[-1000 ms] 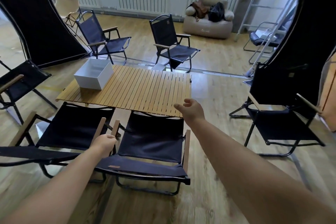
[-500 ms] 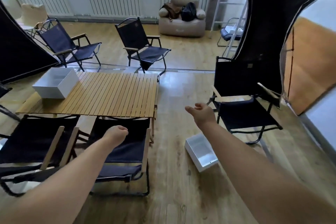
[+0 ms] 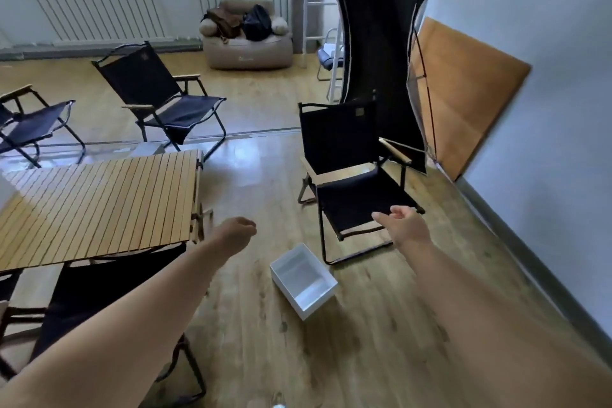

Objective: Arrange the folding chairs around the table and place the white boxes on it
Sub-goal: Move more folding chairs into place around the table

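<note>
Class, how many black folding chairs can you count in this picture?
4: far left, behind the table, right by the right hand, bottom left. Others may be out of view.

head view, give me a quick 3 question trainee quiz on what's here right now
1. True or false: the white box is on the slatted table.
2. Which hand is nearer the black chair by the dark curtain? A) left hand B) right hand
3. Fill in: both hands are ____ (holding something / empty).

Key
1. False. The box sits open on the wooden floor, between the table and that chair.
2. B. The right hand reaches out over the chair's front edge, fingers spread; the left hand is loosely curled beside the table's corner.
3. Empty.
</note>
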